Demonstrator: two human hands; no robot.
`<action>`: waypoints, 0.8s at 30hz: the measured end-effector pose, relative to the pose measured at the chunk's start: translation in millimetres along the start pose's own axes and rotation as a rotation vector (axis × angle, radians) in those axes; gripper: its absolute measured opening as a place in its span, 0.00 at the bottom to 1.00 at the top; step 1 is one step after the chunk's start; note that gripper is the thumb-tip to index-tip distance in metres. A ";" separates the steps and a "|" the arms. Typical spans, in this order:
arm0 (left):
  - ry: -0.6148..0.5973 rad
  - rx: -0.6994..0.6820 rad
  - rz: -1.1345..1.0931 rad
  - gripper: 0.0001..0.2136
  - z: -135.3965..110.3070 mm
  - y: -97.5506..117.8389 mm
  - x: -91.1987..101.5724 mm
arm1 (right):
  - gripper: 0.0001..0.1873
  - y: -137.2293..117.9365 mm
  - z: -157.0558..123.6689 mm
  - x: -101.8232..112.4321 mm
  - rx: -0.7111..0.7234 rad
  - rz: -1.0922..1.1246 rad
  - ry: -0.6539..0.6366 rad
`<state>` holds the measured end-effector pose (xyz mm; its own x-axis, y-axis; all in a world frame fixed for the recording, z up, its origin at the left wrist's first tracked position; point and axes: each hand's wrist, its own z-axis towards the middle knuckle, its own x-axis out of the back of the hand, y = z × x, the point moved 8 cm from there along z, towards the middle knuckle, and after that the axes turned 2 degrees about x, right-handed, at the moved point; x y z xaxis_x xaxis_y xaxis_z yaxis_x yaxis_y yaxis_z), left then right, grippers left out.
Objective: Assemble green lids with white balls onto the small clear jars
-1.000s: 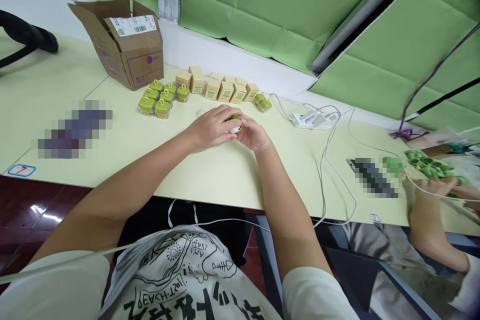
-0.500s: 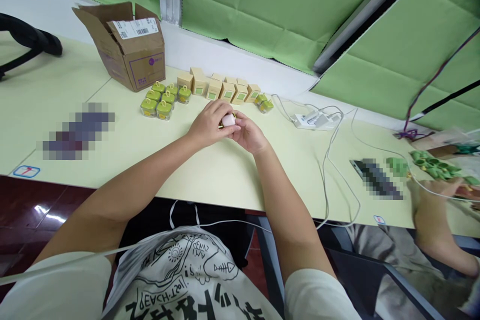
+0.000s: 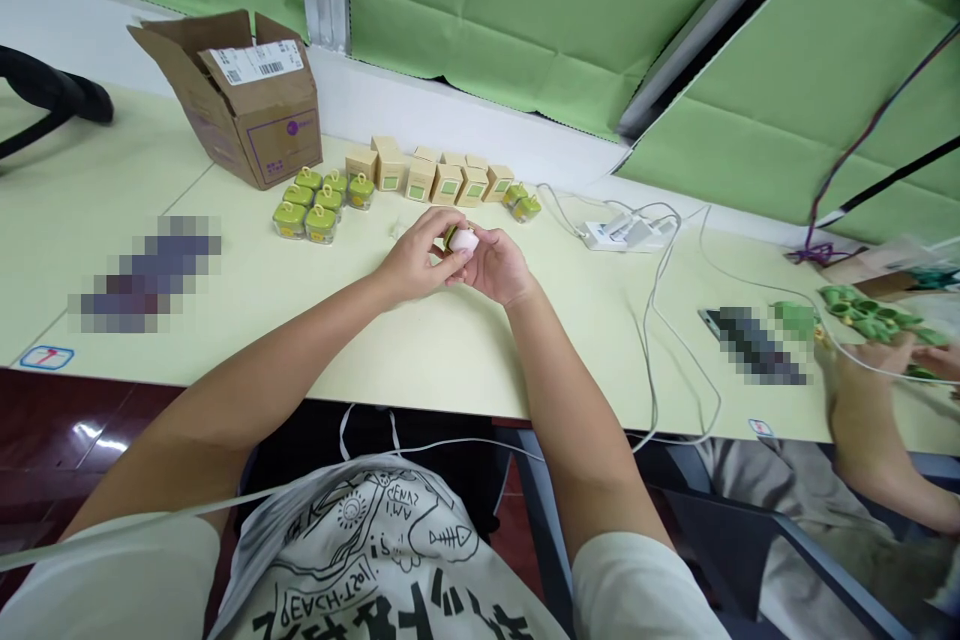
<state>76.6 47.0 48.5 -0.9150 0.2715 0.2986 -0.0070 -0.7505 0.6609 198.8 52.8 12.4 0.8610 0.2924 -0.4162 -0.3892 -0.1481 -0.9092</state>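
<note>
Out over the table, my left hand [image 3: 421, 255] is closed on a small rounded container [image 3: 462, 240], pale pinkish white with a green edge. My right hand [image 3: 501, 267] meets it from the other side, its fingers curled against the same container and partly hidden behind it. Just behind my left hand lies something small and clear [image 3: 399, 230], too faint to name. Several clear containers with green lids and loop handles [image 3: 320, 220] stand together beyond my left hand. Two more such containers [image 3: 523, 204] sit beyond my right hand.
Small tan cartons [image 3: 448, 182] line the back of the table. An open cardboard box [image 3: 262, 120] stands back left. A power strip [image 3: 626, 232] with white cables [image 3: 654, 340] lies to the right. Farther right, a co-worker's hand [image 3: 885, 355] is near green pieces [image 3: 862, 315].
The container has turned between my fingers, showing more of its green edge on the left. The clear thing behind my left hand has come into view. The co-worker's second hand has appeared.
</note>
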 end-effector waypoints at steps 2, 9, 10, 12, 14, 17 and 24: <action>-0.052 -0.002 -0.029 0.21 -1.7 -0.2 -2.6 | 0.14 2.2 -0.9 1.3 -0.038 0.022 -0.008; -0.183 -0.013 -0.016 0.22 -1.5 -3.8 -1.6 | 0.14 6.2 -4.1 5.8 -0.183 -0.006 -0.019; -0.192 -0.009 -0.002 0.20 -0.9 -3.8 -1.3 | 0.14 5.9 -4.4 6.3 -0.187 -0.002 -0.007; -0.202 0.007 0.013 0.19 0.1 -3.8 -1.2 | 0.13 5.5 -4.7 6.6 -0.192 0.010 0.013; -0.208 0.032 0.014 0.18 0.8 -4.4 -1.7 | 0.13 5.9 -4.8 6.4 -0.198 0.021 0.022; -0.214 0.052 0.006 0.18 1.0 -5.2 -3.0 | 0.14 7.2 -4.5 6.4 -0.210 0.027 0.021; -0.195 0.053 -0.003 0.19 1.8 -9.0 -1.9 | 0.14 7.8 -3.4 7.1 -0.218 0.030 0.022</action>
<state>79.1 54.3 43.3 -0.8195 0.3890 0.4208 0.0163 -0.7182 0.6956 203.0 50.6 2.4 0.8579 0.2649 -0.4403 -0.3367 -0.3576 -0.8711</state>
